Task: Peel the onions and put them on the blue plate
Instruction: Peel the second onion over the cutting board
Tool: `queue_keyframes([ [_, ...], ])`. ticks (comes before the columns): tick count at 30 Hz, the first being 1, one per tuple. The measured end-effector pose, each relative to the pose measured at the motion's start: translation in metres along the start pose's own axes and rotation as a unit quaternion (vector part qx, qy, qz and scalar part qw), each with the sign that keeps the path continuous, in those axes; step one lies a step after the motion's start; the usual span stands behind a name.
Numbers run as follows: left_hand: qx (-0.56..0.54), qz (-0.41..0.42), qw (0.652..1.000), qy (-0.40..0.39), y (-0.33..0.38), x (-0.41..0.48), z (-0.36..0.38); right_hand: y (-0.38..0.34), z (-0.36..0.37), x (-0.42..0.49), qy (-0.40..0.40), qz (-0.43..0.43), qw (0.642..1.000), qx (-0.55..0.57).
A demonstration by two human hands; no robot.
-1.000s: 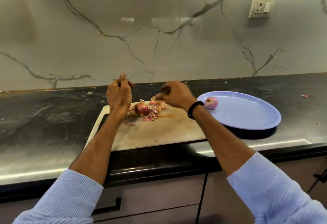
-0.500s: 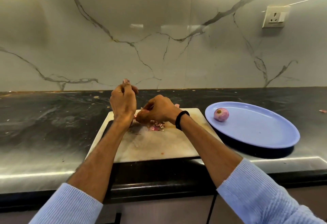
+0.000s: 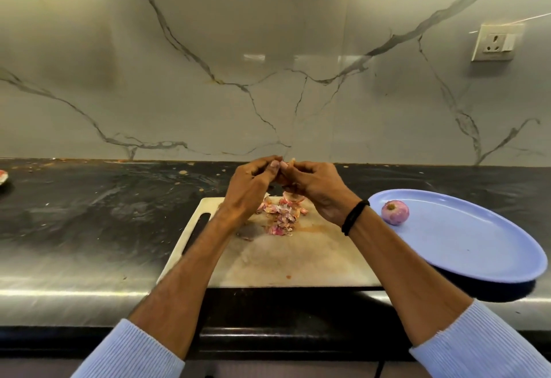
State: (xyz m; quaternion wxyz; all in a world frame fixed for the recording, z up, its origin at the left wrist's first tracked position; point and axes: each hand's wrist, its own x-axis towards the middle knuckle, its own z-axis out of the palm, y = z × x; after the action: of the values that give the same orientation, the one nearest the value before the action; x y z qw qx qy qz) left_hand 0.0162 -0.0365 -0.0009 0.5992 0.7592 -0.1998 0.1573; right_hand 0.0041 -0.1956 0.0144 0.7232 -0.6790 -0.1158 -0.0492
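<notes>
One peeled onion (image 3: 395,212) sits on the blue plate (image 3: 477,246) near its left rim. The plate lies just right of the cutting board (image 3: 298,261), and both are close to the front edge of the counter (image 3: 89,213). Bare dark counter stretches wide to the board's left. Peels (image 3: 281,213) are heaped at the board's far end. Above them the left hand (image 3: 252,182) and right hand (image 3: 317,188) are raised, forearms converging, their curled fingertips pinching a second onion (image 3: 283,179) between them, mostly hidden.
</notes>
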Motion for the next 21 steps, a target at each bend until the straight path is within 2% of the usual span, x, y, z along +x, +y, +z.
queue_keyframes([
  [5,-0.037,-0.011,0.999,-0.028,0.004,0.0,0.003,-0.003,-0.003,-0.002,-0.017,0.03,0.996,0.079],
  [11,-0.039,-0.013,0.999,-0.031,0.004,-0.001,0.009,-0.001,-0.003,-0.003,-0.003,0.027,0.993,0.113],
  [21,0.055,0.044,0.997,0.041,0.0,-0.007,0.018,0.008,0.001,0.001,0.083,-0.003,0.994,0.075],
])
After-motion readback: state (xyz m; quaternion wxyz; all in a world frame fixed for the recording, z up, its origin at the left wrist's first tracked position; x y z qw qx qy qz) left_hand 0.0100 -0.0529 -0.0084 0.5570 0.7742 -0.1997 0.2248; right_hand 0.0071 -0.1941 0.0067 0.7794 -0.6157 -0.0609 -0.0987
